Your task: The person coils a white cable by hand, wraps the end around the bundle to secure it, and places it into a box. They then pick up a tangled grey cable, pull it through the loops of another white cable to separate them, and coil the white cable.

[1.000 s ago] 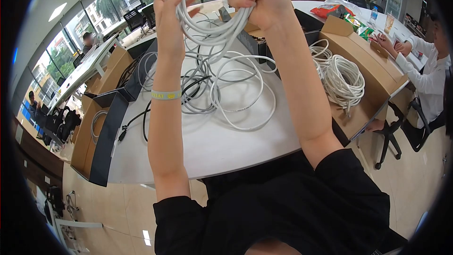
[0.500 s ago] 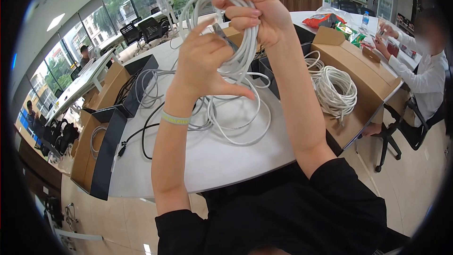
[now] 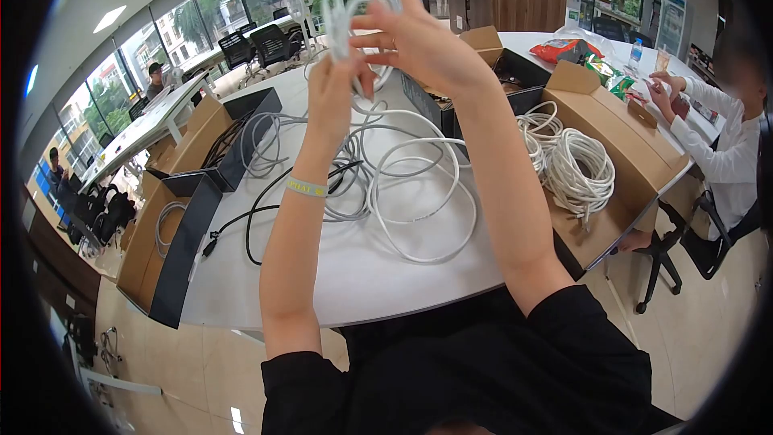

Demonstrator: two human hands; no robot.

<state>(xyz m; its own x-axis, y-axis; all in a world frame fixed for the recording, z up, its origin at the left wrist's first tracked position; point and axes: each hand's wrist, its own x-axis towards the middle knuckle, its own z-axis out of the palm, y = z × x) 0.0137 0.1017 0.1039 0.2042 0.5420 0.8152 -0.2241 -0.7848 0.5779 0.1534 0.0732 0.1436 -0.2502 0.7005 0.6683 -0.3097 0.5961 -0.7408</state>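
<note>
Up ahead, above the far part of the table, my left hand [image 3: 332, 93] is closed around a coil of light grey-white cable [image 3: 340, 28], seen nearly edge-on and blurred. My right hand [image 3: 431, 48] is right beside the coil, its fingers stretched out and spread toward it, smeared a little by motion. A length of white cable [image 3: 419, 261] lies in wide loops on the table below, among grey cables [image 3: 354, 213]. Nearer the left side lies a black cable [image 3: 251, 234] with a plug end.
An open box [image 3: 644, 141] on the right holds a thick white cable coil [image 3: 581, 173]. Dark boxes [image 3: 201, 217] with cables stand along the left; another box [image 3: 427, 105] is behind my right arm. Across the table sits a person in a white shirt [image 3: 729, 145], near snack bags [image 3: 564, 50].
My right hand has let go of the coil and spread its fingers. My left hand has closed around the coil, which has turned edge-on and shifted lower.
</note>
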